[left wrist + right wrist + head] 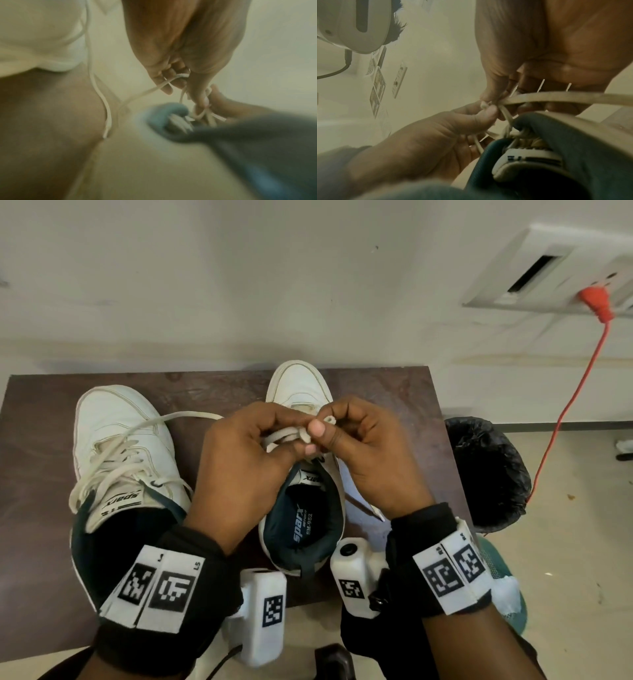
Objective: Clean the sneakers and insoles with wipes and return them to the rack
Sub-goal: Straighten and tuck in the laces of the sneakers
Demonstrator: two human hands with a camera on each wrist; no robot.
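Two white sneakers with dark teal lining stand on a brown table point(41, 412), toes pointing away. The left sneaker point(116, 436) has loose laces trailing over it. Over the right sneaker point(301, 392) both hands meet. My left hand point(246, 460) pinches the cream lace point(284, 436) of that shoe, and my right hand point(356, 446) pinches a small loop of the same lace point(556, 97) between thumb and forefinger. The insole point(301, 522) with blue print lies inside the right sneaker. In the left wrist view the lace point(171, 81) runs through my curled fingers.
A bin lined with a black bag point(486, 470) stands right of the table. An orange cable point(575, 392) runs from a wall socket point(555, 272) down behind the bin. A teal object point(503, 573) lies on the floor by my right wrist. The wall rises just behind the table.
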